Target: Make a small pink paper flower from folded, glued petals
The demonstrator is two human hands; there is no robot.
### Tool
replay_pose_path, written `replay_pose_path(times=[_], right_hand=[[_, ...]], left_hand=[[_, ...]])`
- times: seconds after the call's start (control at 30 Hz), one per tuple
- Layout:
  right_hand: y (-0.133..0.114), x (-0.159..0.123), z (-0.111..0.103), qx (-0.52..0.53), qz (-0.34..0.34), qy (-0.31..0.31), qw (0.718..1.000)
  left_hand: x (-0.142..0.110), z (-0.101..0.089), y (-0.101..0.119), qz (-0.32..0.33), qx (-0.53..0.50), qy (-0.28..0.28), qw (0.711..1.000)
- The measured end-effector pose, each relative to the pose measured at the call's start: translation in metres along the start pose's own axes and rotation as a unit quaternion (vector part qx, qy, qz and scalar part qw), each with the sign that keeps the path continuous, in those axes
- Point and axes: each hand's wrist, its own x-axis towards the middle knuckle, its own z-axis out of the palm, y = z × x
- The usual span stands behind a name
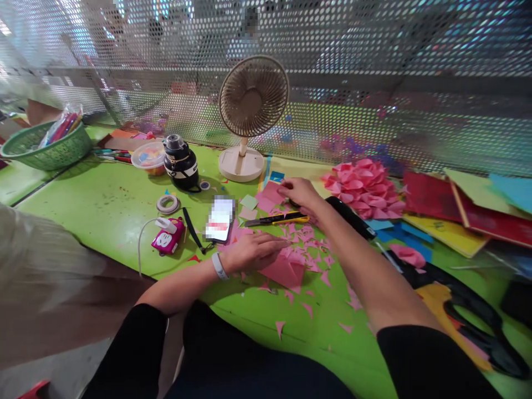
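The left hand (252, 252) is extending open over a pink paper sheet (287, 272), the right hand (300, 192) is touching pink paper squares (271, 193), grip indeterminate, and the intervening utility knife (276, 219) is posing a cut hazard if brushed.

Place: paper-craft workshop
Tabletop (112, 219): green, strewn with pink paper offcuts (307, 309)
Cutting tool: utility knife (276, 219)
Paper sheets (428, 202): red, yellow, blue
Partition (166, 105): perforated metal
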Motion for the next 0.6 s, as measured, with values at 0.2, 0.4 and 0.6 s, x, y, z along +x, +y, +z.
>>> replay_pose_path(times=[0.2, 0.4, 0.6], right_hand=[[-0.007, -0.080, -0.030, 0.204, -0.079, -0.058, 0.974], [-0.037, -0.149, -0.022, 0.244, -0.095, -0.053, 0.964], [-0.023, -0.177, -0.011, 0.209, -0.180, 0.078, 0.958]], left_hand=[[0.012, -0.007, -0.005, -0.238, -0.216, 0.192, 0.927], [0.017, -0.002, -0.005, -0.440, -0.465, 0.058, 0.766], [0.022, -0.003, 0.002, -0.474, -0.551, 0.129, 0.675]])
